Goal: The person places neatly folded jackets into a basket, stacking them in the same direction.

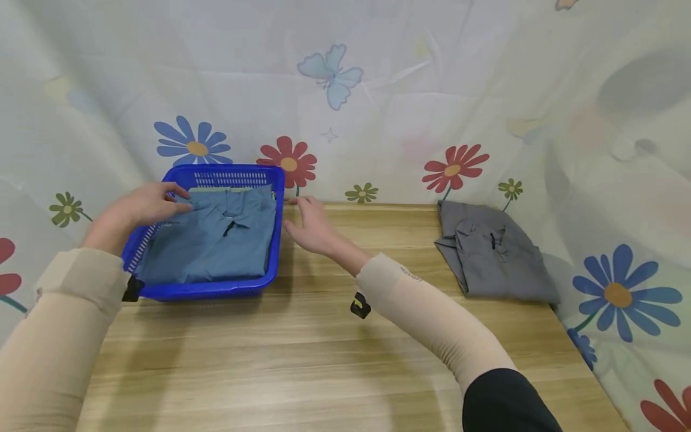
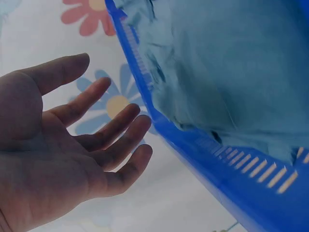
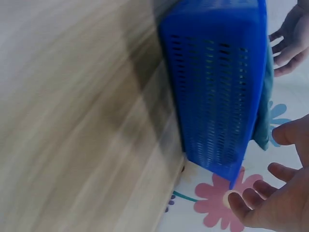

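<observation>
A blue plastic basket (image 1: 205,290) stands on the left of the table, its slotted side wall (image 3: 212,96) facing the right wrist camera. Inside lies a folded blue-teal shirt (image 1: 216,246), its collar toward the far end; the same shirt (image 2: 227,63) fills much of the left wrist view. My left hand (image 1: 146,207) hovers over the basket's left side, fingers spread and holding nothing. Just outside the right rim is my right hand (image 1: 313,225), also holding nothing, its fingers loosely extended. In the left wrist view a gap shows between the left fingers (image 2: 126,147) and the rim.
A folded grey shirt (image 1: 496,255) lies at the back right of the wooden table (image 1: 302,354). Behind the table hangs a white curtain (image 1: 388,132) printed with flowers and a butterfly, close to the basket's far end.
</observation>
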Action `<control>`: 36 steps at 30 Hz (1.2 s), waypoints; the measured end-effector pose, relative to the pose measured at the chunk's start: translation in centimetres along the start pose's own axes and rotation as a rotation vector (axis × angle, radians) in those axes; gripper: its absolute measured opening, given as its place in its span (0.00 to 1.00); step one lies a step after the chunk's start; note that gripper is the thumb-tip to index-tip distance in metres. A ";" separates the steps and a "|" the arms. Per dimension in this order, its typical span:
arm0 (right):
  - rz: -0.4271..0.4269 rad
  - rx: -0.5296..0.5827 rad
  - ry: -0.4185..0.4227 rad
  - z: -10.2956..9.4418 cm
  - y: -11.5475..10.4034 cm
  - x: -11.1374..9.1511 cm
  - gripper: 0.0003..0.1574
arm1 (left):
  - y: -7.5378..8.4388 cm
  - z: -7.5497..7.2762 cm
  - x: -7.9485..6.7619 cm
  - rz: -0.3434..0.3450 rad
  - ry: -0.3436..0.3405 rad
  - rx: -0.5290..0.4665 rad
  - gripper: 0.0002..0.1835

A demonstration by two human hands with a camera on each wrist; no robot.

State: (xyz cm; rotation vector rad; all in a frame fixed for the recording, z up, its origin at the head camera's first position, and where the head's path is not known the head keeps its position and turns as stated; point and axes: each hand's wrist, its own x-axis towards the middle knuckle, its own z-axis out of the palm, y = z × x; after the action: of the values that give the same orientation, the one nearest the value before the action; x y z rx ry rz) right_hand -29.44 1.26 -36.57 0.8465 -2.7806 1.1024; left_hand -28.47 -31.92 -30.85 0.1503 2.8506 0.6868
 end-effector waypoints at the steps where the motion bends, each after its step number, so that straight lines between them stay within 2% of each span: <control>1: -0.004 -0.008 -0.002 -0.1 0.3 -0.4 0.32 | 0.3 0.1 -0.1 0.007 -0.005 0.001 0.30; 12: 0.002 -0.076 -0.072 -1.1 3.7 -4.9 0.32 | 3.7 2.2 -1.2 0.101 -0.005 0.025 0.26; 19: -0.008 -0.116 -0.136 -2.6 5.9 -7.4 0.31 | 5.9 4.3 -1.7 0.147 -0.028 0.006 0.25; 23: 0.031 -0.120 -0.158 -3.7 7.1 -9.0 0.32 | 6.9 5.3 -2.2 0.203 -0.016 0.008 0.23; 28: 0.086 -0.103 -0.147 -5.6 9.1 -10.6 0.33 | 7.8 6.2 -2.9 0.259 0.009 -0.003 0.21; 36: 0.199 -0.149 -0.109 -9.4 12.4 -12.2 0.35 | 9.4 7.3 -3.8 0.301 0.060 -0.042 0.19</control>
State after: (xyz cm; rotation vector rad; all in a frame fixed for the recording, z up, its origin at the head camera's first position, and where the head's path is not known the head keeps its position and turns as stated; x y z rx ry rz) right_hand -26.80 20.56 -39.98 0.6442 -3.0463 0.8811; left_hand -22.66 -20.89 -32.25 0.5697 2.8974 0.8194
